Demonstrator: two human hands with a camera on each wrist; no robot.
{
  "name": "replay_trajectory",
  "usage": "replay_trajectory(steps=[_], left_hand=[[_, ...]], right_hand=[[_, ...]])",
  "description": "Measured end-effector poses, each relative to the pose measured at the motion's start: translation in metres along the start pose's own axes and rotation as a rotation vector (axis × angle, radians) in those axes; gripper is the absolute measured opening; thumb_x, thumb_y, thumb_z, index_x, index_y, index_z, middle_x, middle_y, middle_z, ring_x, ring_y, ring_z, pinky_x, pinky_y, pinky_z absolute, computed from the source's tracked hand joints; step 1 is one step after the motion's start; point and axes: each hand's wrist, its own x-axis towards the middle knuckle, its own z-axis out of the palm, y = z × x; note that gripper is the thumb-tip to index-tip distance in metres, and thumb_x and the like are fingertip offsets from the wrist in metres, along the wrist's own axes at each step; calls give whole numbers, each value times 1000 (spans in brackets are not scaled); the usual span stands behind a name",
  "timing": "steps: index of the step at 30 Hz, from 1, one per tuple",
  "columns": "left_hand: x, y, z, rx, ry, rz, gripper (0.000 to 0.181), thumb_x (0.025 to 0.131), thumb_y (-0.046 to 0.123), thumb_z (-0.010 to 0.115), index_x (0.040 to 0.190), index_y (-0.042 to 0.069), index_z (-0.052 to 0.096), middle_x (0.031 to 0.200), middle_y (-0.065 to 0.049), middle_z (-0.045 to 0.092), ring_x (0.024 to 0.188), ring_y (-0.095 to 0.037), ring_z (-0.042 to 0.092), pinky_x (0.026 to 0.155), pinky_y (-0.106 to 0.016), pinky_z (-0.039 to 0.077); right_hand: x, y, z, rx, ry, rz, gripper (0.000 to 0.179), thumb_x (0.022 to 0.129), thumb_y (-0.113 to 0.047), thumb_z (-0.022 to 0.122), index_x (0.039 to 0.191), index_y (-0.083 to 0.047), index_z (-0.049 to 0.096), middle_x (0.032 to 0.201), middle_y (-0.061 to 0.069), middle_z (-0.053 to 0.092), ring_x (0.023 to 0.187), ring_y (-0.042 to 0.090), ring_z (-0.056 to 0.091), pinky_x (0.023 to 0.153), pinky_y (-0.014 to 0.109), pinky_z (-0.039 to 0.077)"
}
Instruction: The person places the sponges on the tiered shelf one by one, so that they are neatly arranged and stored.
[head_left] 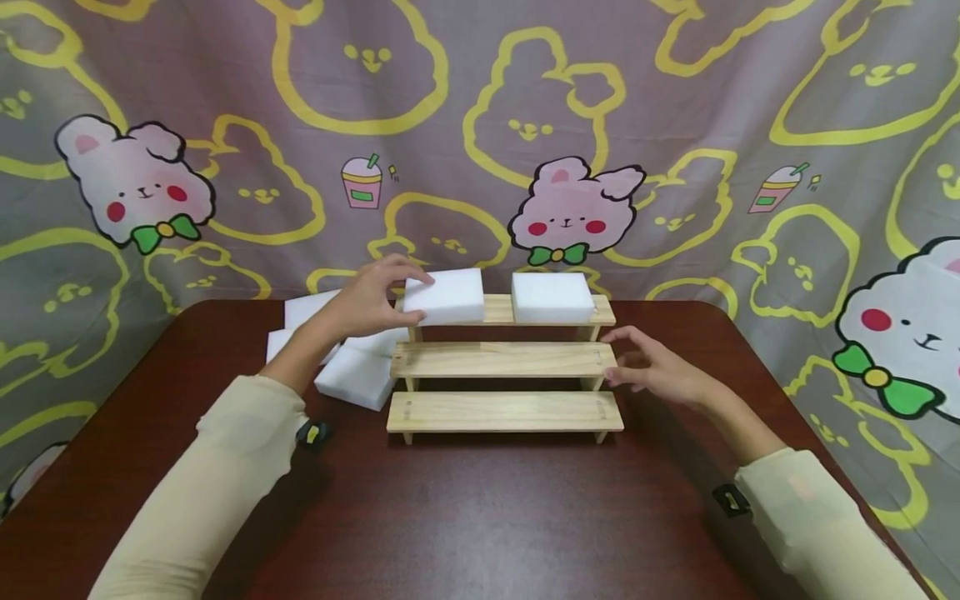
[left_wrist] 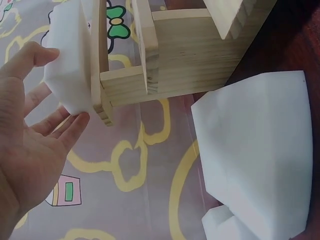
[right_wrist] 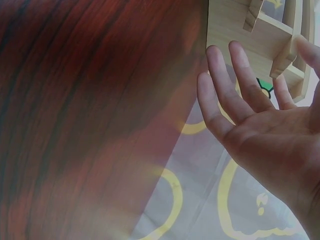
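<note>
Left hand (head_left: 367, 298) and right hand (head_left: 666, 371) flank the rack (head_left: 502, 360), its long axis running left to right as I see it. At the top shelf's (head_left: 498, 308) left end sits a block (head_left: 447, 297), pinched by my nearer left; my right is loosely spread, perhaps touching the rack.

Three-tier wooden shelf (head_left: 506, 408): pale tan, visible grain. Foam blocks (head_left: 552, 297) on its top tier (head_left: 498, 309) and left of it: plain white. Tabletop (head_left: 510, 517) beneath it: dark red-brown, streaked. Fabric backdrop (head_left: 465, 50) behind it: grey-mauve, yellow outlines (head_left: 360, 127), pinkish-white rabbit heads (head_left: 567, 206), green bows (head_left: 558, 255). Sleeves (head_left: 213, 479): cream.
</note>
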Motion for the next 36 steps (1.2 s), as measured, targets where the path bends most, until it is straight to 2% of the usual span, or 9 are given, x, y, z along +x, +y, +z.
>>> replay_trajectory(steps=[5, 15, 23, 29, 36], left_hand=[[4, 0, 4, -10, -3, -7, 45, 83, 13, 81, 125, 0, 70, 134, -21, 58, 108, -36, 57, 90, -52, 48], [10, 0, 8, -41, -31, -38, 45, 84, 13, 80, 126, 0, 69, 135, -22, 56, 117, -38, 56, 101, -54, 47], [12, -2, 11, -38, -21, -15, 43, 84, 13, 78, 124, 0, 69, 127, -19, 58, 104, -35, 55, 97, -56, 46], [13, -2, 11, -39, -27, -20, 43, 84, 13, 78, 124, 1, 69, 128, -19, 58, 104, -35, 55, 97, -54, 47], [13, -1, 12, -62, -22, -10, 41, 84, 12, 76, 123, 0, 69, 130, -20, 58, 103, -33, 53, 96, -57, 46]], right_hand=[[0, 1, 0, 4, -1, -2, 55, 102, -19, 67, 145, -5, 36, 113, 23, 69, 104, 34, 69, 83, 45, 53], [1, 3, 0, 8, -6, -13, 55, 102, -18, 67, 145, -5, 36, 113, 23, 69, 104, 34, 70, 83, 46, 54], [0, 2, 0, 7, -1, -9, 56, 101, -19, 67, 145, -5, 36, 114, 23, 68, 104, 34, 70, 82, 44, 53], [1, 2, 0, 12, -2, -13, 55, 101, -18, 67, 145, -5, 36, 114, 24, 68, 104, 35, 70, 82, 45, 53], [1, 3, -1, 18, -1, -15, 55, 101, -18, 67, 144, -4, 36, 113, 23, 68, 104, 35, 70, 82, 44, 53]])
